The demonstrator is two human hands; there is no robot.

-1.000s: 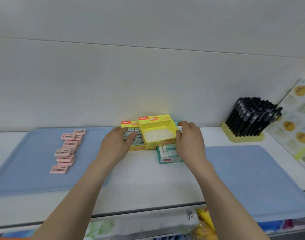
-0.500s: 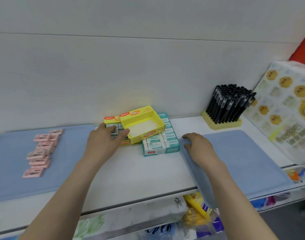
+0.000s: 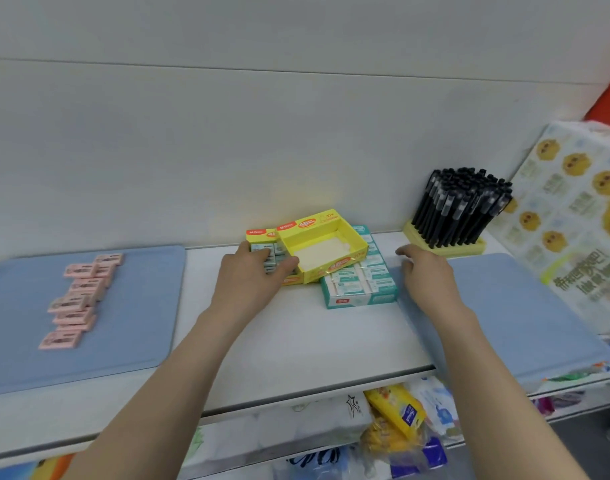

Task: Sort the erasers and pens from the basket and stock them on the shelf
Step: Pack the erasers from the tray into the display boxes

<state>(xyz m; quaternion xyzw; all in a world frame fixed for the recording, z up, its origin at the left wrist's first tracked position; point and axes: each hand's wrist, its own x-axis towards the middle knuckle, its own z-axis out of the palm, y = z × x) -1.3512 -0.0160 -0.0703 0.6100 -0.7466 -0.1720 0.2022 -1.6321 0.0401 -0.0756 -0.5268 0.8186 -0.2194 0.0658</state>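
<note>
At mid-frame the left hand (image 3: 251,275) curls over the filled yellow eraser box (image 3: 260,242), thumb against the empty yellow carton (image 3: 322,247) that sits tilted across it and the teal eraser box (image 3: 360,287). The right hand (image 3: 424,271) is loosely spread, holding nothing, just right of the teal box. Pink erasers (image 3: 76,301) lie at left and black pens (image 3: 461,206) stand at upper right. Tugging the lower box one-handed would likely tip the perched carton off the shelf (image 3: 296,344) or spill erasers
</note>
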